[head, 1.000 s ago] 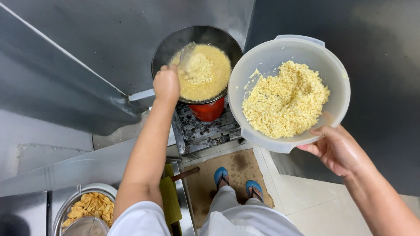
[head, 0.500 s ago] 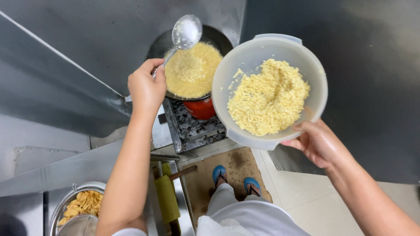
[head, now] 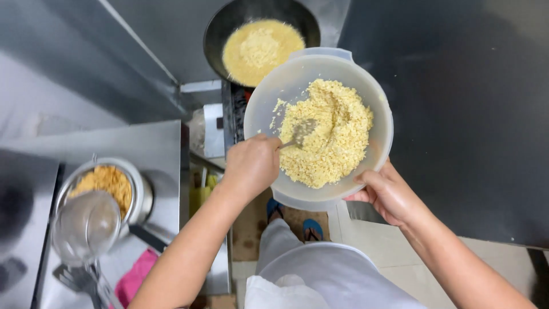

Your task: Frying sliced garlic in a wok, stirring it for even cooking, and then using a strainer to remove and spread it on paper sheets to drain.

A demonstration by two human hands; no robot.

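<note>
A translucent plastic bowl [head: 320,123] heaped with pale yellow crumbled mixture [head: 326,134] is held up in the air, clear of any surface, just in front of a dark wok [head: 260,34] on the burner. The bowl is gripped at its near rim by the right hand [head: 386,194], fingers curled under the edge and thumb over it, so that the bowl is tipped toward the person and its contents are kept within reach. The left hand [head: 251,166] is closed round the handle of a metal spoon [head: 297,134] whose bowl is pushed into the mixture — a grip suited to scooping. More of the same yellow food lies in the wok, which appears to be why the bowl is kept so close to it. On the steel counter [head: 154,149] to the left, well apart from the hands, a metal pot [head: 111,186] of golden fried bits is seen, with a wire strainer [head: 86,226] beside it and a pink cloth [head: 134,274] lower down.
</note>
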